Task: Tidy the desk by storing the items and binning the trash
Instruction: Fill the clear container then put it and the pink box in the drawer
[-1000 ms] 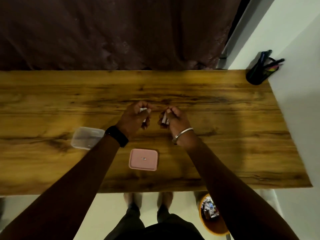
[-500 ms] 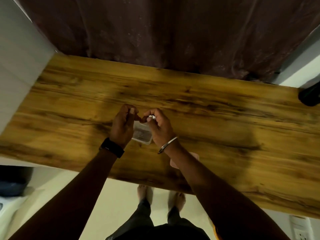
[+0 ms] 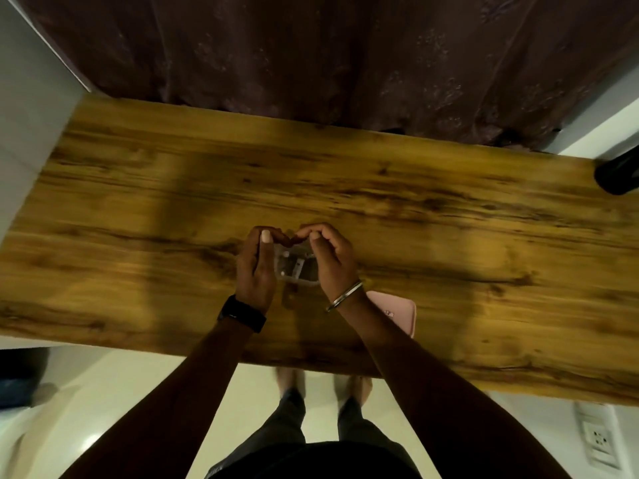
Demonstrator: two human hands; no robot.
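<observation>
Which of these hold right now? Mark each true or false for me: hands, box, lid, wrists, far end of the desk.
1. Both hands flank the small clear box on the desk. True: the left hand and right hand sit either side of the clear box on the desk.
2. The pink lid is on the clear box. False: the pink lid lies flat on the desk, partly under the right forearm, and the box is uncovered.
3. The black watch is on the right wrist. False: the watch is on the left wrist; the right wears a metal bangle.
4. A dark holder stands at the desk's far right end. True.
</observation>
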